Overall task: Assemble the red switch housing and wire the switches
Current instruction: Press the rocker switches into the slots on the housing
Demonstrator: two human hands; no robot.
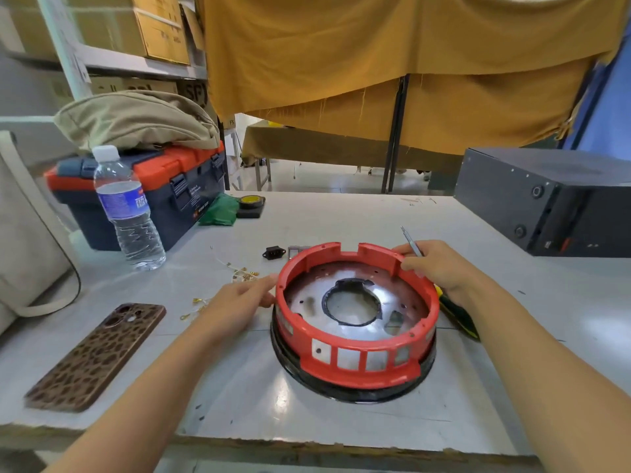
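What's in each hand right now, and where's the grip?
Right hand holds a screwdriver around its handle, shaft pointing up and away, fingers resting on the red housing rim. Left hand grips nothing; straight fingers touch the housing's left wall.

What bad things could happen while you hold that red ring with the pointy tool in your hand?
1. The right hand holds a screwdriver while also touching the red housing; the tip might slip and scratch it or poke a finger.
2. The small gold wire terminals lie loose beside the left hand; a nudge could scatter them.
3. The water bottle stands on the same table; tipped over, it might wet the parts.
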